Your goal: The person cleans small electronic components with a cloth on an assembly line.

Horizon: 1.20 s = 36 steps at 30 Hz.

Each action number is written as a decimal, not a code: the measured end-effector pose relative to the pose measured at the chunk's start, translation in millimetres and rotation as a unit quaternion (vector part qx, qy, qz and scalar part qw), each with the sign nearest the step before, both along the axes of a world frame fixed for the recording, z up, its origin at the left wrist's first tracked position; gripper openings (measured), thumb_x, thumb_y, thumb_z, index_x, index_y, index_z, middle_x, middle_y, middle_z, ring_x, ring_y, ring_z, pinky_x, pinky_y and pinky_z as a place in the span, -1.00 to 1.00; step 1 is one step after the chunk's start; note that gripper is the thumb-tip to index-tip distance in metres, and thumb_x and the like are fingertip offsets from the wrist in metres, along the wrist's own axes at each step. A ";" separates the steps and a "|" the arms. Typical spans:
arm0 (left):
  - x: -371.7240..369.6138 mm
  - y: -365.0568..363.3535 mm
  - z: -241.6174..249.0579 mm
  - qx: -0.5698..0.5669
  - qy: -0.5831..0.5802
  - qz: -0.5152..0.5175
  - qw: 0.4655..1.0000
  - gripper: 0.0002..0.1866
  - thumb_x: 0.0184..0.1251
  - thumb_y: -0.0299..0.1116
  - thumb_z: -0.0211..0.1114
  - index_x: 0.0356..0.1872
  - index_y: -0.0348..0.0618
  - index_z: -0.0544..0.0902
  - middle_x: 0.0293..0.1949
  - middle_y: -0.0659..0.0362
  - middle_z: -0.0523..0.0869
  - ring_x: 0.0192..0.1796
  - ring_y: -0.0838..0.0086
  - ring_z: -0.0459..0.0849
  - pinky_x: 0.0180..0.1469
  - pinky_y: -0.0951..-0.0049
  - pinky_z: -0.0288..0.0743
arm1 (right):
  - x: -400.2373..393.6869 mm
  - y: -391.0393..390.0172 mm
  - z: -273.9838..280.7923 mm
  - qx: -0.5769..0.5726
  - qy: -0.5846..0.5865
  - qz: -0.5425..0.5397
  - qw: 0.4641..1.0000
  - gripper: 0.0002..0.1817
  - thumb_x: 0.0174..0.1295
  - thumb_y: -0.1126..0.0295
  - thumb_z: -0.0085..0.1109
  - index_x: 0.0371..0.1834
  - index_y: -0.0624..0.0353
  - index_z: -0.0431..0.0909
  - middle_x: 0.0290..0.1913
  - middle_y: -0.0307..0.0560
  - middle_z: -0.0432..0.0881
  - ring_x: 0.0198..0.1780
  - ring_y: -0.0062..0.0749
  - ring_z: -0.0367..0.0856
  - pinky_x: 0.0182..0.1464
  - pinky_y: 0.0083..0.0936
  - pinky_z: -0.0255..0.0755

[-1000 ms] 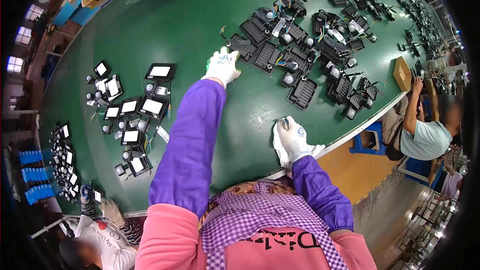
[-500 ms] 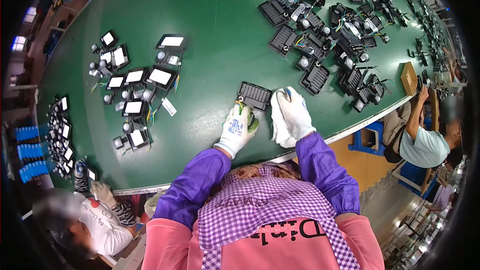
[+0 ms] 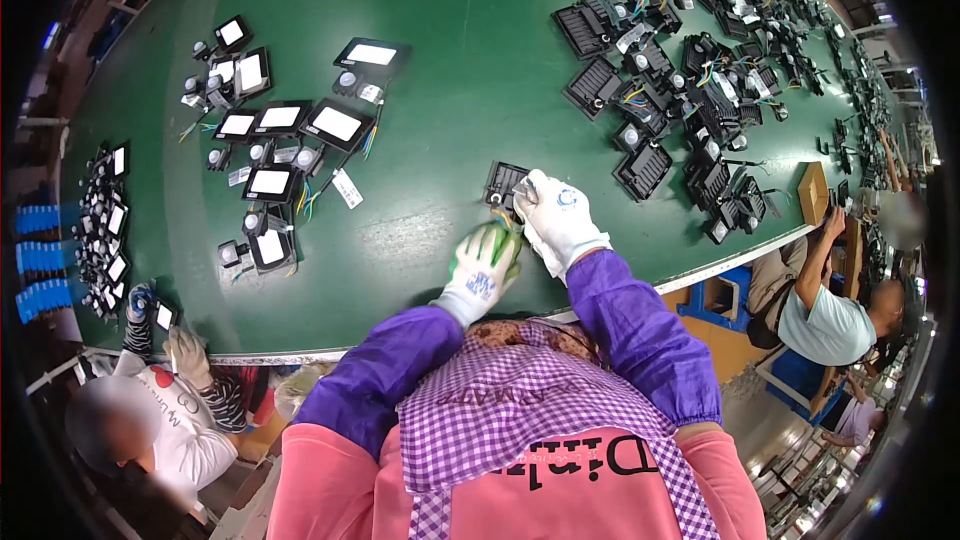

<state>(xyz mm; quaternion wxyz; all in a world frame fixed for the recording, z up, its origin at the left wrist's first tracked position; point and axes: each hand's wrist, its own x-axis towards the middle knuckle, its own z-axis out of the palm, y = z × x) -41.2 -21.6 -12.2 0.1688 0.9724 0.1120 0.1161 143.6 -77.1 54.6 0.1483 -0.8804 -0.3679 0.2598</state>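
A black floodlight lies in front of me with its ribbed back up, and colored wires come out at its near end. My left hand, in a white glove with green on the fingers, is closed around that near end. Its fingers cover the part they grip. My right hand, in a white glove, clutches a white cloth and lies against the floodlight's right side. The hand and the cloth hide part of the ribbed back.
Several floodlights lie face up on the green table at left. A large heap of floodlights spreads along the right. A cardboard box stands near the right edge. Co-workers sit at both sides, one with gloved hands at left.
My right hand has moved left with the cloth, from beside the floodlight onto its right side. The left hand stays at the near end. The whole view has shifted slightly.
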 end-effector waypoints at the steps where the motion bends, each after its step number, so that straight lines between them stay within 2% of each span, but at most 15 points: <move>1: -12.3 3.0 4.2 -0.001 0.008 -0.022 1.000 -0.35 0.19 -0.06 0.33 0.30 -0.07 0.44 0.24 -0.07 0.45 0.28 0.05 0.41 0.27 0.02 0.28 | -2.1 -0.9 -3.3 0.008 -0.015 0.004 1.000 -0.67 0.27 0.12 0.15 -0.05 0.08 0.51 -0.16 0.07 0.69 -0.08 0.06 0.65 -0.02 -0.15 0.50; 6: -11.7 11.1 27.1 -0.071 0.064 -0.039 0.995 -0.44 0.19 -0.11 0.33 0.22 -0.04 0.49 0.12 -0.02 0.51 0.15 0.10 0.49 0.15 0.07 0.39 | -2.8 4.8 -2.1 -0.007 -0.020 -0.006 1.000 -0.70 0.27 0.13 0.16 -0.11 0.10 0.50 -0.17 0.08 0.67 -0.08 0.05 0.65 -0.05 -0.13 0.50; 8: 10.4 17.2 41.2 -0.064 0.173 -0.065 0.981 -0.50 0.18 -0.13 0.33 0.14 -0.05 0.51 0.06 -0.06 0.52 0.05 0.12 0.54 0.05 0.11 0.45 | -7.8 -0.8 2.4 0.038 -0.049 0.043 0.997 -0.74 0.28 0.19 0.14 -0.11 0.12 0.49 -0.13 0.10 0.63 -0.09 0.06 0.64 -0.07 -0.13 0.51; 14: 27.3 15.7 26.0 -0.052 0.168 -0.130 0.976 -0.53 0.23 -0.14 0.29 0.12 -0.10 0.48 -0.04 -0.10 0.56 -0.13 0.12 0.68 -0.12 0.15 0.58 | -0.4 -39.8 9.1 0.068 -0.094 0.054 0.992 -0.81 0.31 0.25 0.10 -0.12 0.08 0.49 -0.19 0.06 0.65 -0.15 0.05 0.66 -0.09 -0.16 0.52; 16: 37.5 22.4 41.7 -0.073 0.203 -0.173 0.961 -0.53 0.24 -0.11 0.29 0.11 -0.09 0.48 -0.04 -0.10 0.56 -0.13 0.12 0.68 -0.11 0.16 0.59 | 4.0 -53.6 -1.3 0.070 -0.110 0.005 0.991 -0.83 0.31 0.27 0.12 -0.13 0.06 0.50 -0.24 0.06 0.68 -0.16 0.04 0.68 -0.09 -0.18 0.52; 20: 63.4 14.4 100.7 -0.161 0.217 -0.176 0.947 -0.51 0.23 0.00 0.32 0.05 -0.06 0.49 -0.17 -0.06 0.62 -0.15 0.10 0.69 -0.11 0.16 0.58 | 3.8 -68.3 14.7 0.085 -0.021 -0.288 0.954 -0.75 0.38 0.21 0.12 -0.10 0.16 0.51 -0.22 0.11 0.67 -0.21 -0.01 0.66 -0.12 -0.26 0.48; 22: 70.7 19.2 118.1 -0.313 0.059 -0.115 0.941 -0.55 0.28 -0.02 0.36 0.03 -0.09 0.53 -0.28 0.00 0.70 -0.29 0.21 0.73 -0.25 0.25 0.60 | 18.6 -83.4 -10.4 0.240 0.064 -0.431 0.868 -0.71 0.43 0.23 0.08 -0.07 0.28 0.51 -0.25 -0.02 0.63 -0.23 -0.39 0.53 -0.17 -0.38 0.43; 24: 75.6 33.2 143.0 -0.622 0.113 0.035 0.774 -0.58 0.35 -0.04 0.34 0.04 -0.10 0.54 -0.34 0.07 0.70 -0.44 0.33 0.71 -0.43 0.35 0.58 | 28.1 -100.6 -17.6 0.353 0.099 -0.456 0.811 -0.73 0.44 0.26 0.06 -0.08 0.29 0.51 -0.26 -0.07 0.62 -0.26 -0.43 0.49 -0.18 -0.43 0.41; 25: 75.1 42.1 134.1 -0.706 0.087 0.085 0.698 -0.61 0.40 -0.06 0.30 0.06 -0.09 0.54 -0.34 0.09 0.70 -0.48 0.38 0.69 -0.49 0.38 0.56 | 32.9 -107.4 -11.9 0.294 0.064 -0.431 0.851 -0.73 0.44 0.27 0.06 -0.11 0.30 0.53 -0.28 -0.10 0.61 -0.27 -0.46 0.48 -0.17 -0.45 0.40; 26: 72.0 51.2 118.7 -0.778 0.061 0.136 0.610 -0.64 0.46 -0.08 0.26 0.09 -0.08 0.53 -0.34 0.11 0.69 -0.52 0.43 0.67 -0.55 0.41 0.55 | 30.6 -107.3 -9.3 0.335 0.100 -0.460 0.816 -0.75 0.42 0.27 0.07 -0.15 0.28 0.55 -0.31 -0.10 0.61 -0.26 -0.46 0.49 -0.16 -0.45 0.40; 28: 59.2 73.4 82.7 -0.839 0.018 0.174 0.515 -0.68 0.51 -0.14 0.19 0.11 -0.08 0.52 -0.36 0.08 0.69 -0.55 0.44 0.64 -0.57 0.41 0.55 | 29.4 -109.2 0.0 0.255 0.070 -0.461 0.847 -0.75 0.41 0.27 0.07 -0.16 0.28 0.56 -0.29 -0.03 0.64 -0.24 -0.42 0.54 -0.15 -0.42 0.42; 30: 53.1 83.8 80.9 -0.785 0.008 0.281 0.552 -0.69 0.55 -0.18 0.14 0.12 -0.14 0.50 -0.40 0.08 0.68 -0.61 0.46 0.59 -0.63 0.44 0.50 | 28.6 -115.8 -15.2 0.218 0.052 -0.439 0.870 -0.73 0.40 0.23 0.09 -0.14 0.24 0.55 -0.28 0.07 0.69 -0.27 -0.25 0.62 -0.18 -0.36 0.46; 34: 53.2 82.0 54.6 -0.552 0.076 0.295 0.776 -0.60 0.37 -0.10 0.32 0.03 -0.18 0.54 -0.34 0.04 0.74 -0.49 0.30 0.73 -0.52 0.29 0.57 | 9.5 -103.8 -11.2 0.115 0.009 -0.391 0.913 -0.71 0.38 0.13 0.06 -0.15 0.14 0.53 -0.27 0.15 0.68 -0.19 0.06 0.66 -0.14 -0.22 0.47; 35: 54.5 77.8 30.5 -0.368 0.031 0.280 0.886 -0.51 0.22 -0.02 0.42 -0.04 -0.22 0.58 -0.29 -0.01 0.76 -0.29 0.17 0.78 -0.25 0.22 0.61 | 6.8 -103.4 -16.4 0.099 -0.001 -0.360 0.928 -0.71 0.38 0.12 0.06 -0.13 0.13 0.52 -0.25 0.15 0.68 -0.16 0.08 0.66 -0.12 -0.20 0.47; 36: 63.6 67.3 58.4 -0.293 0.050 0.287 0.911 -0.45 0.14 0.02 0.45 -0.03 -0.21 0.59 -0.24 -0.06 0.76 -0.15 0.05 0.74 -0.04 0.20 0.57 | 7.1 -101.1 -21.1 0.084 -0.011 -0.327 0.941 -0.70 0.38 0.11 0.05 -0.12 0.12 0.52 -0.23 0.16 0.68 -0.14 0.11 0.65 -0.09 -0.17 0.47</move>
